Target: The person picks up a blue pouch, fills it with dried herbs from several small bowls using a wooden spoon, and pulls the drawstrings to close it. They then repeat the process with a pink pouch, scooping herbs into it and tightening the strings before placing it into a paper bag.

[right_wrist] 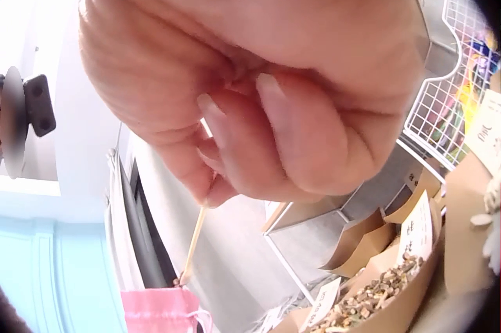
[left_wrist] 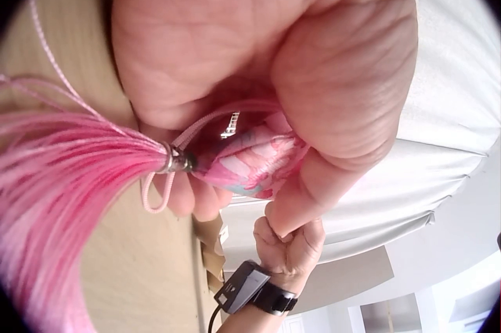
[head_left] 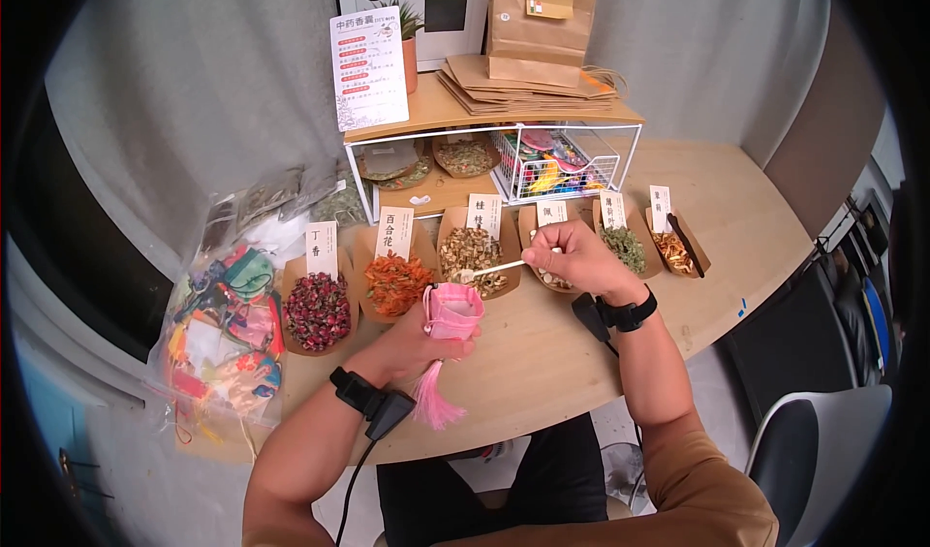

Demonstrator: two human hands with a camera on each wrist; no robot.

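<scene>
In the head view my left hand (head_left: 407, 345) grips a pink drawstring pouch (head_left: 453, 316), its mouth facing up. A pink tassel (head_left: 438, 400) hangs below it. The left wrist view shows the pouch's patterned cloth (left_wrist: 262, 157) between thumb and fingers. My right hand (head_left: 579, 264) pinches the end of a thin pale spoon (head_left: 502, 269). The spoon's small tip is over the pouch's mouth, close to the tray of chopped twigs (head_left: 470, 250). Seen from the right wrist, the spoon's handle (right_wrist: 193, 245) slants down to the pouch's rim, with small brown bits at its tip.
Paper trays stand in a row: dried rosebuds (head_left: 318, 316), orange petals (head_left: 395, 285), green leaves (head_left: 623, 249) and orange-brown pieces with a dark utensil (head_left: 690, 242). A plastic bag of colourful pouches (head_left: 228, 324) lies left. Behind is a shelf (head_left: 426, 125) with a wire basket (head_left: 567, 171).
</scene>
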